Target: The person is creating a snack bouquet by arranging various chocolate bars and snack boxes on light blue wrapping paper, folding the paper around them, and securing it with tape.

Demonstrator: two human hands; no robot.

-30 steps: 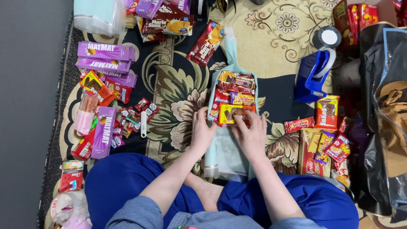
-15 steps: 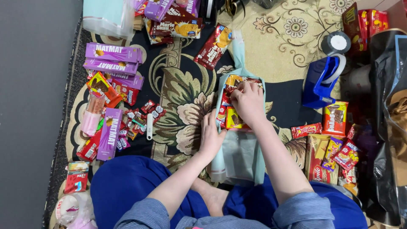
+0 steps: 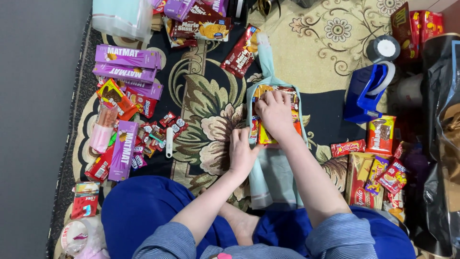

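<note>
A pale green plastic bag (image 3: 277,178) lies on the patterned carpet (image 3: 206,91) in front of my crossed legs, filled at its far end with red and yellow snack packets (image 3: 266,135). My right hand (image 3: 275,113) presses flat on top of those packets through the bag. My left hand (image 3: 242,152) rests against the bag's left edge, fingers touching the packets' side. The bag's neck (image 3: 265,52) tapers away from me.
Purple boxes (image 3: 125,56), red packets and small candies (image 3: 154,130) are piled at the left. A blue tape dispenser (image 3: 366,91) and more snack packets (image 3: 381,135) lie at the right, beside a dark bag (image 3: 441,144). Biscuit packs (image 3: 199,26) lie at the back.
My right hand slid farther along the bag onto the packets' far end. My left hand stayed at the bag's left edge.
</note>
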